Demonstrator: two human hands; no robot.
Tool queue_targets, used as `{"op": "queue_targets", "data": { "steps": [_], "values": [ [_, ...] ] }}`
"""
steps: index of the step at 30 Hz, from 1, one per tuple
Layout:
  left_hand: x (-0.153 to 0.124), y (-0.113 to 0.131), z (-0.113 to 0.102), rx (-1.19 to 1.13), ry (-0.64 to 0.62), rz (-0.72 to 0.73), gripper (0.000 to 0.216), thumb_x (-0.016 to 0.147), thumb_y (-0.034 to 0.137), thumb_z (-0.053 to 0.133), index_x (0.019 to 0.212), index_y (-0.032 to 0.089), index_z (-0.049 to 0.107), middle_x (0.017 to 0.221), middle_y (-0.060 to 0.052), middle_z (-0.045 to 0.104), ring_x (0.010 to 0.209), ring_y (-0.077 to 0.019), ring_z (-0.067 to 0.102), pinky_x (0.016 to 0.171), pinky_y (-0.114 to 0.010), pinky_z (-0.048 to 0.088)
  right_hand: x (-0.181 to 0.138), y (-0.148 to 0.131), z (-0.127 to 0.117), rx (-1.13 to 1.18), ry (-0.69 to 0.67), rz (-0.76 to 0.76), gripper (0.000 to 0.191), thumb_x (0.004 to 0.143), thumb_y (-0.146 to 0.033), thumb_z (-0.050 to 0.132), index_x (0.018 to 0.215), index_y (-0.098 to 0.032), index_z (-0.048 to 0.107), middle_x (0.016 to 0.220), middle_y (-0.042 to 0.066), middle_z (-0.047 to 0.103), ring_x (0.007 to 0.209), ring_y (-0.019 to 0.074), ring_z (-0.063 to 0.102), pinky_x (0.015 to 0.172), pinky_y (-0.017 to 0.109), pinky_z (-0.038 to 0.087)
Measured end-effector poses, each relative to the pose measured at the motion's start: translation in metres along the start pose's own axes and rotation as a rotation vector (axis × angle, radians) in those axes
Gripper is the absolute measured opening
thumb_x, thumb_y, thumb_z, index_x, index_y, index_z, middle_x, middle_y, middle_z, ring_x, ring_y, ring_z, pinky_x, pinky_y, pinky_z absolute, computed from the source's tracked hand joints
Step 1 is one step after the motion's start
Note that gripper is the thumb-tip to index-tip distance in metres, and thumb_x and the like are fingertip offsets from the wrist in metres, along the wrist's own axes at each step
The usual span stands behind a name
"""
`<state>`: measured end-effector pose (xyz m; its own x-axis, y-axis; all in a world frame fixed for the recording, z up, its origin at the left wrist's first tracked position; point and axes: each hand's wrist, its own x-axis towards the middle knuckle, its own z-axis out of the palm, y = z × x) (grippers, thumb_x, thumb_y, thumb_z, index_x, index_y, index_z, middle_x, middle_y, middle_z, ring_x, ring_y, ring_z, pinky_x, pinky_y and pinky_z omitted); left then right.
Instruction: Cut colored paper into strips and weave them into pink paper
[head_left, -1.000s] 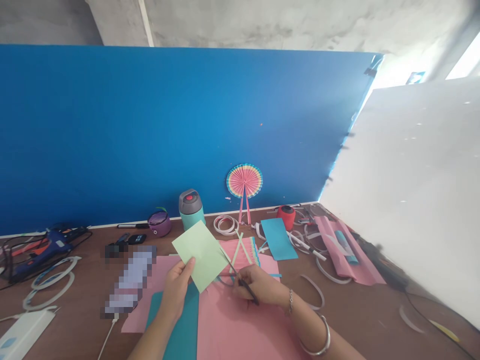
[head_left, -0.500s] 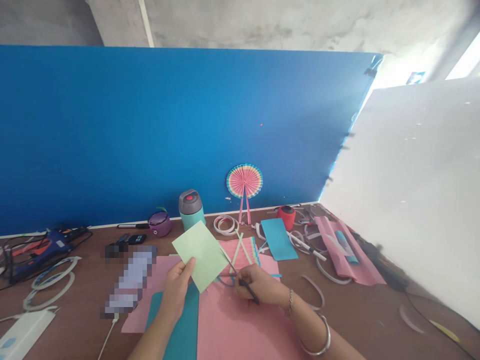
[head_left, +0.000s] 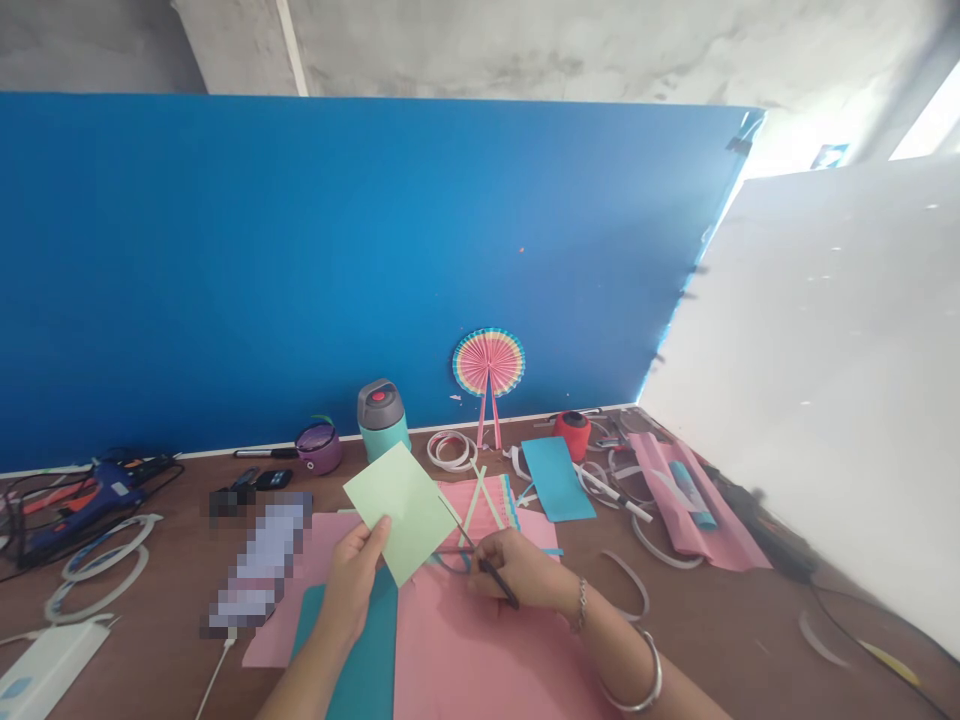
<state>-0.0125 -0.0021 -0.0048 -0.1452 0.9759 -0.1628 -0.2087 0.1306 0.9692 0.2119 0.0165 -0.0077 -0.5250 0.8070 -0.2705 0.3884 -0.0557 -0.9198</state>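
your left hand [head_left: 351, 580] pinches the pale green card [head_left: 397, 505] by its lower corner, thumb on top, and holds it tilted above the pink sheet [head_left: 465, 650]. your right hand [head_left: 521, 572] is closed around the dark-handled scissors [head_left: 480, 558], whose tip meets the card's 3 o'clock edge. a teal sheet [head_left: 367, 660] lies under your left wrist. at 12 o'clock a paper fan [head_left: 488, 362] leans on the blue board [head_left: 300, 270].

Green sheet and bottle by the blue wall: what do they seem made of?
Green sheet: matte paper or thin card, probably; flat, held by its edge in the left hand. Bottle: smooth teal body, grey lid; plastic or coated metal, unclear.
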Motion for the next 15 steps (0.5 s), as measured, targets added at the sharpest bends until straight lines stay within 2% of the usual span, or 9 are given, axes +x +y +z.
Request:
{"op": "queue_targets", "data": {
  "steps": [5,15],
  "values": [
    [0.0007,-0.0007,-0.0007,0.012,-0.006,0.007,0.048,0.071,0.049,0.065,0.103,0.012,0.067,0.09,-0.01,0.073,0.088,-0.0282,0.065,0.074,-0.036,0.05,0.0013,0.0028,0.0006,0.004,-0.005,0.008,0.023,0.064,-0.033,0.068,0.064,-0.013,0.059,0.049,-0.002,0.054,0.043,0.0071,0.045,0.04,0.017,0.032],
    [0.0006,-0.0036,-0.0005,0.041,-0.037,0.009,0.045,0.071,0.049,0.065,0.099,0.013,0.068,0.089,-0.008,0.074,0.081,-0.0262,0.067,0.072,-0.034,0.051,0.0014,0.001,0.0024,0.061,-0.017,0.048,0.018,0.065,-0.029,0.065,0.065,-0.014,0.057,0.049,-0.003,0.055,0.042,0.0077,0.046,0.039,0.017,0.033]
  ]
}}
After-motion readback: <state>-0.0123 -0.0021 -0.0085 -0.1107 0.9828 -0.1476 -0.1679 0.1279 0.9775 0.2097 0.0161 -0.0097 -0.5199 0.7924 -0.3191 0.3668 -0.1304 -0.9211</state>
